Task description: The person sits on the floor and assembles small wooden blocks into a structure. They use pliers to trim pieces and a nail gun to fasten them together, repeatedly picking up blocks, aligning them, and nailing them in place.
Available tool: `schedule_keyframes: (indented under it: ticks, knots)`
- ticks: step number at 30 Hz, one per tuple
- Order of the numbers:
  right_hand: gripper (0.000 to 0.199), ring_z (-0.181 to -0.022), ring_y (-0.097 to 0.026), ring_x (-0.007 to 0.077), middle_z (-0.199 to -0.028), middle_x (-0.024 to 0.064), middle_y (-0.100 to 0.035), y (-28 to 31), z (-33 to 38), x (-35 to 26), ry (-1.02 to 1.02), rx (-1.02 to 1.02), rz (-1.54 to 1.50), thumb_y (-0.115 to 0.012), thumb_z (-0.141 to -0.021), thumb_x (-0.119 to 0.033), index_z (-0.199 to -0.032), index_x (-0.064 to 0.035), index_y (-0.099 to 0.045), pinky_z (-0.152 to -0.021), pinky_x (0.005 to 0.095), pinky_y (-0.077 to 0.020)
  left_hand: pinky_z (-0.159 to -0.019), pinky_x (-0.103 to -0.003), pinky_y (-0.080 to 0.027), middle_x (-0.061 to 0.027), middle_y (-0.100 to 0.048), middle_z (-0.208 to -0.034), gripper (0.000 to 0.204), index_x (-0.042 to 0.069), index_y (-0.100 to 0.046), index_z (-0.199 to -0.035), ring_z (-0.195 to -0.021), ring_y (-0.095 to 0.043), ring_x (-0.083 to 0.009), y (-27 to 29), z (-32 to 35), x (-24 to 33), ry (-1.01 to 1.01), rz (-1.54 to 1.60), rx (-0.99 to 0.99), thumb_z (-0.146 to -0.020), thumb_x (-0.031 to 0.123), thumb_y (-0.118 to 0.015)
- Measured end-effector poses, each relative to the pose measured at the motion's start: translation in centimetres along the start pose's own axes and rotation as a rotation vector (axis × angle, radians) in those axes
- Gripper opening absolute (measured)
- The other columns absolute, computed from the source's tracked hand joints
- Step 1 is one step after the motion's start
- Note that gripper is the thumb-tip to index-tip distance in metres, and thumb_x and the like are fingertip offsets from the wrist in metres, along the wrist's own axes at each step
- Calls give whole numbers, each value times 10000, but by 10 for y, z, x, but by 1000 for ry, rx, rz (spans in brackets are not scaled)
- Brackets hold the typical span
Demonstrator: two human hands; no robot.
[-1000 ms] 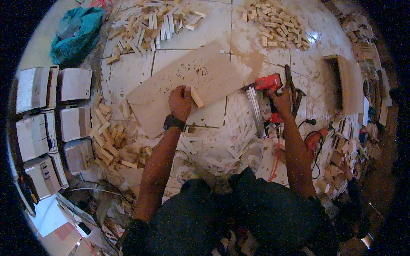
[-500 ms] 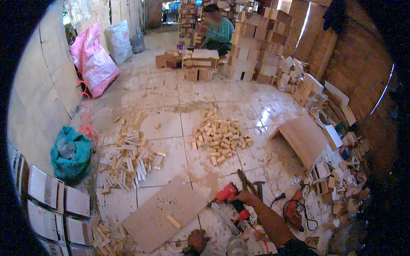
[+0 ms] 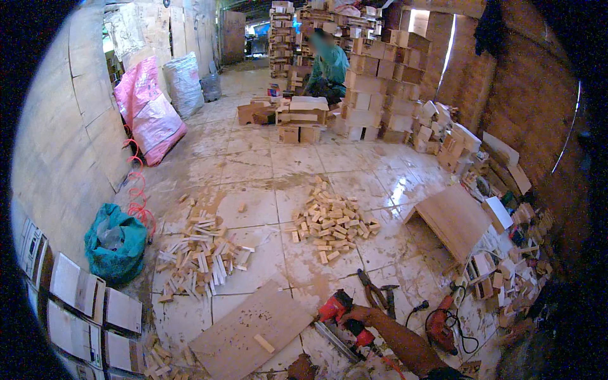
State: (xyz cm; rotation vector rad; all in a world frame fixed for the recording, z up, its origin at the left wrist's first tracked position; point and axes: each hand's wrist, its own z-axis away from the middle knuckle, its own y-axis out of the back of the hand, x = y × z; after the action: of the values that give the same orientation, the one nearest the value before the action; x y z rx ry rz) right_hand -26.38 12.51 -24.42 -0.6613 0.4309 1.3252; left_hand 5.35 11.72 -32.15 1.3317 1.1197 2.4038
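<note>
A red and black nail gun [image 3: 334, 306] with a long metal magazine is in my right hand [image 3: 360, 315], whose fingers wrap round its grip. Its nose is by the right edge of a flat wooden board [image 3: 237, 323] lying on the floor. One small pale wood strip [image 3: 264, 343] rests on that board. My left hand [image 3: 303, 367] is low at the picture's bottom edge, just right of the board's near side. It is dark and partly cut off, so its fingers cannot be made out. Pliers [image 3: 371, 290] and a hammer [image 3: 389, 300] lie beyond my right forearm.
Piles of small wood blocks [image 3: 334, 221] and thin strips [image 3: 206, 256] lie ahead. A corded red power tool [image 3: 441, 323] and a bent panel [image 3: 451, 218] are at right. A green sack [image 3: 114, 244] stands left. Farther off, a person in green [image 3: 330, 66] sits by stacked boxes.
The view has tilted up, so everything appears lower. My left hand has slipped farther toward the bottom edge. My right hand keeps the nail gun. The distant person has straightened and raised an arm.
</note>
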Motion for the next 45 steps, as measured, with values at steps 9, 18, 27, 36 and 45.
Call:
schedule_keyframes:
  ticks: [9,18,27,36,45]
  knots:
    - [269,-623,-603,170,-746,60,-609,-45,69,-28,224,39,-113,-719,-693,-59,-923,-34,-583,-567,309,-512,-718,-449,-493,-183,-576,-989,415,11,-524,-1052,-843,-587,-384,-3,14,-13,-137,0,203,-781,312,-616]
    - [402,-682,-605,170,-865,62,-622,-55,95,-20,155,317,164,-768,-673,-158,-1006,-35,-580,-610,316,-527,-788,-464,-464,-173,-574,-1064,480,58,-540,-1080,-902,-578,-359,-21,22,-33,53,78,18,-740,380,-645]
    - [425,-672,-585,154,-892,65,-630,-82,127,-8,252,394,44,-695,-637,-1,-1036,-51,-558,-583,312,-523,-683,-380,-504,-127,-664,-898,289,42,-653,-958,-761,-640,-284,18,58,-26,68,422,-129,-784,270,-619]
    - [499,-689,-574,127,-961,47,-635,-127,121,-25,88,399,290,-723,-686,-42,-1143,-57,-525,-585,280,-505,-580,-255,-456,-30,-616,-733,246,45,-649,-917,-634,-545,-93,99,77,-35,204,898,3,-884,271,-558]
    - [410,-714,-573,118,-898,32,-616,-184,101,-55,231,348,366,-729,-701,-52,-1075,-67,-563,-591,275,-493,-571,-255,-493,-57,-658,-760,269,32,-652,-1036,-625,-601,-117,124,36,-87,269,877,567,-850,215,-587]
